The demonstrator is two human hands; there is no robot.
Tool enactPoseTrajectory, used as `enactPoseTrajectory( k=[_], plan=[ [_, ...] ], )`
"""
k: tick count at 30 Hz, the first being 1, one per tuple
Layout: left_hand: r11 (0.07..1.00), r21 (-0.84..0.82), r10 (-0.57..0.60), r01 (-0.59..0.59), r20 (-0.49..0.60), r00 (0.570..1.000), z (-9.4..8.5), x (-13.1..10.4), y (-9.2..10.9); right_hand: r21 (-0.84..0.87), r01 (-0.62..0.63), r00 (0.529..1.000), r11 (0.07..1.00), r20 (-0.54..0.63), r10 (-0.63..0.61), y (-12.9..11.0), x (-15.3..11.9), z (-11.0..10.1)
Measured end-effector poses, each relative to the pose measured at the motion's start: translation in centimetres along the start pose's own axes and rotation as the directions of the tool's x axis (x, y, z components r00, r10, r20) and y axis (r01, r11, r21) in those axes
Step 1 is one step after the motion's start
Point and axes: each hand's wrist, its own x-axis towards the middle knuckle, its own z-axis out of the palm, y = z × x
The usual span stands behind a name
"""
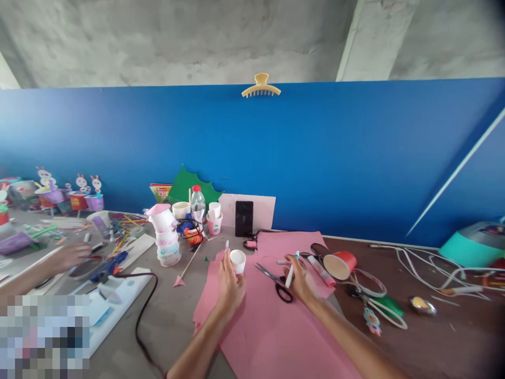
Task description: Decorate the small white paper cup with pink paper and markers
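Observation:
My left hand (231, 284) is closed round a small white paper cup (238, 260), its mouth facing up. A short whitish piece, perhaps a marker cap (226, 245), sticks up by its fingertips. In my right hand (300, 279) is a white marker (290, 275) with a teal end, held like a pen. Scissors (276, 280) with black handles lie partly spread between the two hands. Under both hands is pink paper (272, 331). Beside my right hand rests a pink-and-white tube or marker (321, 271).
An orange paper cup (347, 261) lies on its side at the right, near white cables (418, 268). Stacked decorated cups (168, 237), a bottle (198, 202) and a black phone (244, 218) stand behind. At the left, another person's hand (73, 256) reaches over a cluttered table.

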Motion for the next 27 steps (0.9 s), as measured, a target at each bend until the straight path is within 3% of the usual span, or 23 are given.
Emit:
enactPoseTrajectory(
  k=[7, 12, 16, 20, 22, 24, 27],
  plan=[
    [0.97, 0.208, 0.137, -0.128, -0.03, 0.99, -0.5, 0.0, 1.3, -0.273, -0.104, 0.992, 0.956, 0.044, 0.12, 3.0, 2.9, -4.5],
    [0.914, 0.203, 0.365, -0.352, -0.026, 0.931, -1.2, -0.5, 2.9, -0.405, -0.234, 0.958, 0.884, 0.059, 0.281, 6.2, 4.0, -7.0],
    [0.894, 0.178, 0.418, -0.411, 0.0, 0.909, -1.4, -0.8, 3.6, -0.419, -0.327, 0.923, 0.847, 0.053, 0.382, 7.7, 3.8, -8.0],
    [0.9, 0.145, 0.416, -0.412, 0.003, 0.909, -1.7, -1.0, 3.8, -0.314, -0.385, 0.912, 0.868, 0.015, 0.41, 8.0, 4.7, -9.8],
    [0.923, 0.064, 0.382, -0.38, -0.011, 0.924, -1.9, -0.9, 4.2, -0.212, -0.399, 0.916, 0.892, -0.038, 0.4, 7.5, 5.7, -10.9],
    [0.957, -0.093, 0.278, -0.274, 0.026, 0.96, -2.1, -0.8, 4.8, -0.074, -0.4, 0.913, 0.913, -0.124, 0.39, 6.2, 6.6, -11.4],
    [0.907, -0.415, 0.059, 0.065, 0.279, 0.959, -2.3, -0.5, 5.7, 0.18, -0.366, 0.889, 0.913, -0.222, 0.4, 2.7, 6.7, -10.3]
  ],
)
